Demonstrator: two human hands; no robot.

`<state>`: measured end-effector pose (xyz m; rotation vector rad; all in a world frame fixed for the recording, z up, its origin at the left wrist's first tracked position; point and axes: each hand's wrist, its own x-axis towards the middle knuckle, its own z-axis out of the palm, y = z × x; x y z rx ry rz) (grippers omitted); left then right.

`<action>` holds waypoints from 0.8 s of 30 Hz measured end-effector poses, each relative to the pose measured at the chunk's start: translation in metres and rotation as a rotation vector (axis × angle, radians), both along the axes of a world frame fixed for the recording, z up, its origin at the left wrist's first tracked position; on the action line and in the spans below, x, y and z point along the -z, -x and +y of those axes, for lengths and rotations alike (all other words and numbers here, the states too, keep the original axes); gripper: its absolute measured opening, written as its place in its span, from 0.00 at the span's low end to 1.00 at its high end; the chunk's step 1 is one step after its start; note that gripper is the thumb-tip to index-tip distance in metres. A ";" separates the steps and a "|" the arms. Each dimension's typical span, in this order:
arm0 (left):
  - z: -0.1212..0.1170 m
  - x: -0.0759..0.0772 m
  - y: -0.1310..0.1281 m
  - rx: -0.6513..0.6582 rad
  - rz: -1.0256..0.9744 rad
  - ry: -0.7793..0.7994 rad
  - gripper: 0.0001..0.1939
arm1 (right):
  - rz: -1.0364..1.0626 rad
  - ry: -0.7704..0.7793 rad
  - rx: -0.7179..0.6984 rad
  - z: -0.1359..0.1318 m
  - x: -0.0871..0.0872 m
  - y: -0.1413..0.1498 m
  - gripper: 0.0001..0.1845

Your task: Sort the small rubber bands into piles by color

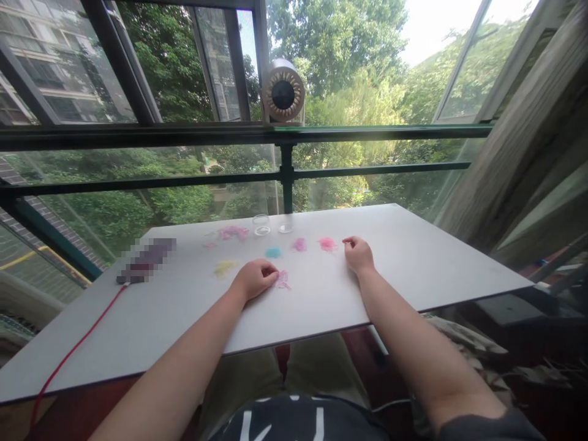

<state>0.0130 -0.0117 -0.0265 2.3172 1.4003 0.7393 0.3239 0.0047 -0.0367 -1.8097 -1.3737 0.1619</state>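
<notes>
My left hand [255, 278] rests on the white table with its fingers curled, and its fingertips touch a loose pile of pink-purple thin bands [283, 280]. Whether a band is pinched there is too small to see. My right hand [359, 254] is closed just to the right of a coral-pink pile [327, 245], thumb and finger together; anything between them cannot be made out. Between the hands, farther back, lie a purple pile [299, 245] and a blue pile [273, 252]. A yellow pile [225, 267] sits left of my left hand.
A larger pink pile [233, 233] lies toward the back edge, beside two clear round containers [262, 230] [285, 228]. A pixelated dark object [149, 260] with a red cable [78, 343] is at the left. Behind the table [436, 263] runs a green railing [367, 135].
</notes>
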 end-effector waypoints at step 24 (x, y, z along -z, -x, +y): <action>-0.001 0.001 -0.001 0.010 -0.023 -0.013 0.11 | -0.106 -0.046 -0.339 -0.021 -0.005 0.043 0.09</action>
